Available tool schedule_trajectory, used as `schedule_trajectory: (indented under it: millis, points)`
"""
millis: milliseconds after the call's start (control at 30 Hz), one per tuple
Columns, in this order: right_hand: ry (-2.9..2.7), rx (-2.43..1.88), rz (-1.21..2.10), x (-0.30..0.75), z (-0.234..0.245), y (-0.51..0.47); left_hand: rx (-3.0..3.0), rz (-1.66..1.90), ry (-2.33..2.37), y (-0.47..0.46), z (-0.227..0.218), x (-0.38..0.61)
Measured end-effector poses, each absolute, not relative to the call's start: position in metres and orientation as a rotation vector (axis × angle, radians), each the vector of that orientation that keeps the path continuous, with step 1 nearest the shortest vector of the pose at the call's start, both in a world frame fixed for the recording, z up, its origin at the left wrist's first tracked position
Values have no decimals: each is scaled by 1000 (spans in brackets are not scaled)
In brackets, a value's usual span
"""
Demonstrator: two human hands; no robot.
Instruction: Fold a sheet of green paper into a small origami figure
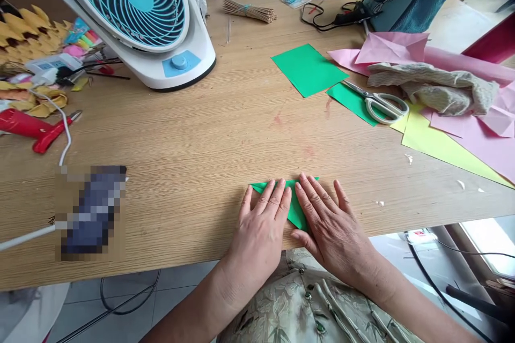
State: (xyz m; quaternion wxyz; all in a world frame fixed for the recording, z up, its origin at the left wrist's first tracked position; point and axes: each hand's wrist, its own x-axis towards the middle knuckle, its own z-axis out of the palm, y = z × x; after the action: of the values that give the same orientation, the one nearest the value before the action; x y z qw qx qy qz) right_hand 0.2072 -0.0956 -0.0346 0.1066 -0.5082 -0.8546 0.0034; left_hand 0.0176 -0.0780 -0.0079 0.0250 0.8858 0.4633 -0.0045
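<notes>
A folded piece of green paper [296, 213] lies at the front edge of the table, roughly a triangle with its point toward me. My left hand [261, 220] rests flat on its left part, fingers stretched out. On the right part lies my right hand [325, 214], also flat, with its fingers extended and the thumb out to the side near the table edge. Both hands cover much of the paper, so its full outline is hidden.
A fan [177, 64] stands at the back left. Scissors [386, 107] lie beside a green square sheet [308, 69], yellow paper [438, 142], pink paper [402, 48] and a crumpled cloth [450, 86]. A blurred-out dark object [96, 209] and a red glue gun [28, 126] are at left.
</notes>
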Motion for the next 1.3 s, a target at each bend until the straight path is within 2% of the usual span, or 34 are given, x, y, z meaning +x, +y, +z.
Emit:
schedule_trajectory:
  millis: [567, 767, 1300]
  points:
    - [-2520, -1469, -15, 208, -35, -96, 2824, 98, 1430, -81, -17, -8]
    - [-2513, -1465, 16, 208, -35, -96, 2917, 120, 1222, -89, -16, -13]
    - [-2541, -1481, 19, 208, -33, -96, 2778, 47, 1347, -78, -10, -44]
